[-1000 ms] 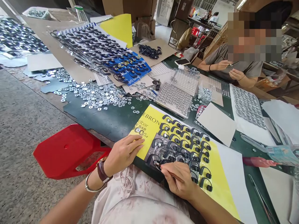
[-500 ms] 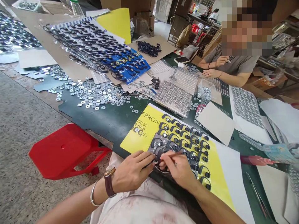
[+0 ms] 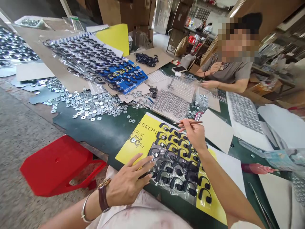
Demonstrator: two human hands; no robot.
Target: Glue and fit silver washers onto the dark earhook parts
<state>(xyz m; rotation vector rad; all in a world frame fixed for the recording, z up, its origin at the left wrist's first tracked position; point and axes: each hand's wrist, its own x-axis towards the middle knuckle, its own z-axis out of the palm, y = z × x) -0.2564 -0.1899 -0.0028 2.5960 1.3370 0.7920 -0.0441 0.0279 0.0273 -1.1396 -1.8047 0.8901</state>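
R hand (image 3: 195,133) grips stick (image 3: 197,122), bits tray (image 3: 170,106) beyond; L hand (image 3: 126,183) spread nr earhooks (image 3: 164,178). Reach step, I reckon; nxt needs steadiness.

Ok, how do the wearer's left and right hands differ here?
The left hand is spread open, while the right hand pinches a pale-tipped brown stick. The left sits lower in the picture, the right higher. The left's wrist carries a watch and bangle; the right's shows neither. Both are bare, near black ear hooks.
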